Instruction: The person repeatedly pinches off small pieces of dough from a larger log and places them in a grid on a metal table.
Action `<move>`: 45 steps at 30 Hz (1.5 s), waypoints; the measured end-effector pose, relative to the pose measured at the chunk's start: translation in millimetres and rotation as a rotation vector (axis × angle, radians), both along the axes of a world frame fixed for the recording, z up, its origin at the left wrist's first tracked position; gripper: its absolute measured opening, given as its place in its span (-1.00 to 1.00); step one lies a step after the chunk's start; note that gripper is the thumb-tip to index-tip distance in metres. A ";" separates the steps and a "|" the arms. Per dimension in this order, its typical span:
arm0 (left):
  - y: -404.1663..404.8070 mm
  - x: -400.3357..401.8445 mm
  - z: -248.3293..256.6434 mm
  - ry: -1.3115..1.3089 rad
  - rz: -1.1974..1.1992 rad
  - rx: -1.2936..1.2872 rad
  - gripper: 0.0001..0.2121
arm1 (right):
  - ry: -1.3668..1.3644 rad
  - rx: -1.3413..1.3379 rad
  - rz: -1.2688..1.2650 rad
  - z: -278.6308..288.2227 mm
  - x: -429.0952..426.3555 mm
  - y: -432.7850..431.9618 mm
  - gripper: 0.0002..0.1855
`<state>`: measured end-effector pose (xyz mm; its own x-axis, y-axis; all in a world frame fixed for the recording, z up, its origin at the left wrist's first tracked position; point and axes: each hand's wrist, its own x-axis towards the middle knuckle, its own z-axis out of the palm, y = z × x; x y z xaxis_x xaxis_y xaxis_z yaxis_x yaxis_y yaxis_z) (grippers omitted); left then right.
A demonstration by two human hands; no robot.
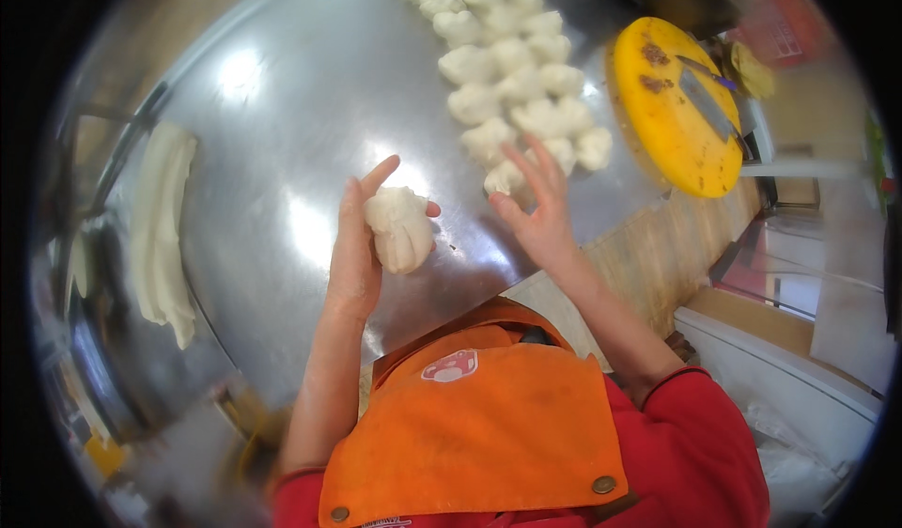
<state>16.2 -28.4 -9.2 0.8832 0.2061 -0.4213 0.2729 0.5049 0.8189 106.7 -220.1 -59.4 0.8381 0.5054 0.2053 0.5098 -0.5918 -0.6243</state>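
A lump of white dough (400,231) with folds along its side rests in my left hand (354,271); fingertips show past its right edge. My right hand (546,221) has its fingers spread at the near end of several rows of dough pieces (511,87) on the metal table (275,133). Its thumb and fingers are around the nearest dough piece (502,178), partly covering it; whether they touch it is unclear. The rows run away from me, their pieces lying close together.
A long strip of dough (161,225) lies at the left of the table. On the right, a round yellow cutting board (659,126) carries a cleaver (705,105), a knife with a purple handle (726,83) and brown scraps (655,54). My orange apron (472,436) is near the table's edge.
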 end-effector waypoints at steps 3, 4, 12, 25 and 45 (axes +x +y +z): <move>4.7 -3.0 -4.5 0.036 0.014 -0.051 -0.40 | 0.136 0.203 0.289 18.3 -21.0 24.3 -0.25; 7.0 -9.4 -7.6 0.071 0.016 -0.044 -0.40 | 0.157 0.203 0.301 25.0 -26.8 35.9 -0.25; 17.3 -30.0 -2.4 0.146 0.114 -0.102 -0.44 | 0.112 0.146 0.592 36.8 -42.0 101.3 -0.20; 32.8 -67.8 -67.9 -0.120 -0.360 1.085 -0.49 | 0.535 0.296 0.116 13.0 31.4 163.2 -0.61; -76.8 -41.6 -101.9 -1.003 -0.634 1.167 -0.81 | 0.586 0.375 0.051 15.0 31.2 90.6 -0.64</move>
<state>-25.4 -105.3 -111.1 0.7510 -0.4922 0.4401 -0.6513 -0.4426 0.6164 137.9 -129.5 -44.4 0.8410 0.5305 -0.1057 0.0475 -0.2671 -0.9625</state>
